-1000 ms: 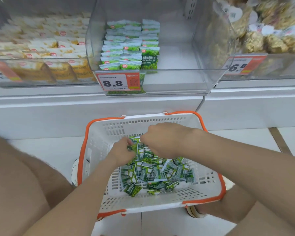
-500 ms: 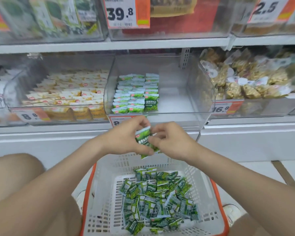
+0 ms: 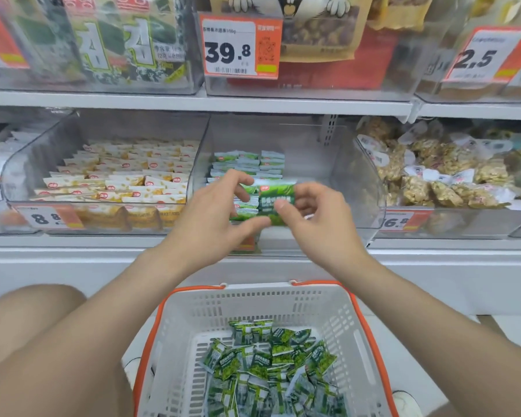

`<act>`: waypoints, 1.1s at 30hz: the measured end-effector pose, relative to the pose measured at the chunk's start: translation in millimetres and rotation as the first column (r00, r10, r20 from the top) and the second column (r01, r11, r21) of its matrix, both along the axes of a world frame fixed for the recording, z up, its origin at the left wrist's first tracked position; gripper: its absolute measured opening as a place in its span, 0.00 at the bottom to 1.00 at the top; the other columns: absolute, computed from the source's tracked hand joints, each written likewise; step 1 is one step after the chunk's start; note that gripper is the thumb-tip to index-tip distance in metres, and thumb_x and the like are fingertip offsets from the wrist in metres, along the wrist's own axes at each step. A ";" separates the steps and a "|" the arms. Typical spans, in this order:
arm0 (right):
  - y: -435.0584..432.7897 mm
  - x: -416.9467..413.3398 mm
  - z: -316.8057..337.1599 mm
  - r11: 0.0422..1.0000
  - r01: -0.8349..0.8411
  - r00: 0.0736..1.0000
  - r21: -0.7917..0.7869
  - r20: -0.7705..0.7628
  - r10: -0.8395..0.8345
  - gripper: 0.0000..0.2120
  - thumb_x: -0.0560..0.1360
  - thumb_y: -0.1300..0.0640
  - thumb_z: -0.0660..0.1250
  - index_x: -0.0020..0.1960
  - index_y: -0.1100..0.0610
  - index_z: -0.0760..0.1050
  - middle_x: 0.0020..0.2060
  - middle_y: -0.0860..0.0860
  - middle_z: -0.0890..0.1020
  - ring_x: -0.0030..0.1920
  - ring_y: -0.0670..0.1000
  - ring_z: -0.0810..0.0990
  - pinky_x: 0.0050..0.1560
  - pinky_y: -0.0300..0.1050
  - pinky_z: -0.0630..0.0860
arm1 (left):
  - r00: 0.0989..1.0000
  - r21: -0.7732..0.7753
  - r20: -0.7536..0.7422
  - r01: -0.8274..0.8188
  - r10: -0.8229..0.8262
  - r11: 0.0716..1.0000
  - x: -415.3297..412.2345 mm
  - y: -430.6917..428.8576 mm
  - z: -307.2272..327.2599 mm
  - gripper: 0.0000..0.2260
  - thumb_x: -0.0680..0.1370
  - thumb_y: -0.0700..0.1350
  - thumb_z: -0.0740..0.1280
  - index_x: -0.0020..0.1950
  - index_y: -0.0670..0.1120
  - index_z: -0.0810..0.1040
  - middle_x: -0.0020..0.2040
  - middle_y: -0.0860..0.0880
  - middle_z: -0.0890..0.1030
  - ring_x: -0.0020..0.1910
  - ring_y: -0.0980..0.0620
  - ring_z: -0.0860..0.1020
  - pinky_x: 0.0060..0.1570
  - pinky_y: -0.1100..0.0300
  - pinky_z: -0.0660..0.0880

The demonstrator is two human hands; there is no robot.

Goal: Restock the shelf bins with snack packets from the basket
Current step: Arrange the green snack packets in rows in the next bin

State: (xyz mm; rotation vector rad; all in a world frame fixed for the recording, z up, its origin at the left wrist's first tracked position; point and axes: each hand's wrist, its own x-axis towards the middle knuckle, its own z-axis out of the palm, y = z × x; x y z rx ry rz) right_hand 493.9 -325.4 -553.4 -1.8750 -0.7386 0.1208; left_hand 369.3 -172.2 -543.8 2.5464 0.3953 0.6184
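Observation:
Both hands hold a small stack of green snack packets (image 3: 273, 203) at the front lip of the clear middle shelf bin (image 3: 355, 188). My left hand (image 3: 214, 215) pinches the stack from the left and below, my right hand (image 3: 316, 218) grips its right edge. Rows of the same green packets (image 3: 247, 162) lie in the bin's left half; its right half is bare. Below, a white basket with orange rim (image 3: 283, 299) holds several loose green packets (image 3: 268, 368).
A bin of yellow-white packets (image 3: 118, 176) sits left of the middle bin, a bin of clear-wrapped nut snacks (image 3: 439, 173) to its right. An upper shelf (image 3: 193, 102) carries larger bags and price tags. A bare knee (image 3: 33, 320) is at the lower left.
Both hands lifted green packets out of the basket and raised them to the front of the middle bin. The view tilted upward, showing the upper shelf.

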 end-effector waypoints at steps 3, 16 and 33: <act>10.0 30.2 4.5 0.988 0.127 0.981 -0.082 0.156 -0.113 0.13 0.76 0.50 0.75 0.56 0.54 0.78 0.34 0.46 0.83 0.43 0.50 0.83 0.53 0.48 0.78 | 0.997 0.203 -0.079 0.030 -0.014 0.979 8.0 14.3 -9.3 0.17 0.82 0.55 0.68 0.68 0.50 0.72 0.63 0.53 0.77 0.61 0.50 0.75 0.59 0.54 0.72; 77.6 76.4 -18.3 0.746 0.012 0.965 -0.665 0.203 0.166 0.26 0.73 0.51 0.78 0.65 0.60 0.73 0.58 0.58 0.78 0.62 0.60 0.75 0.48 0.46 0.70 | 0.918 0.271 -0.382 0.221 -0.106 0.937 22.4 36.1 2.7 0.19 0.79 0.67 0.66 0.42 0.53 0.79 0.34 0.55 0.78 0.36 0.58 0.76 0.36 0.53 0.77; 9.6 28.8 9.7 0.941 0.072 0.834 -0.330 0.538 0.125 0.10 0.76 0.58 0.61 0.56 0.54 0.76 0.41 0.55 0.83 0.45 0.61 0.80 0.45 0.57 0.78 | 0.992 0.377 0.081 -0.122 0.099 0.918 -3.2 -0.9 -5.5 0.16 0.76 0.57 0.69 0.33 0.51 0.72 0.28 0.55 0.71 0.33 0.48 0.75 0.31 0.58 0.69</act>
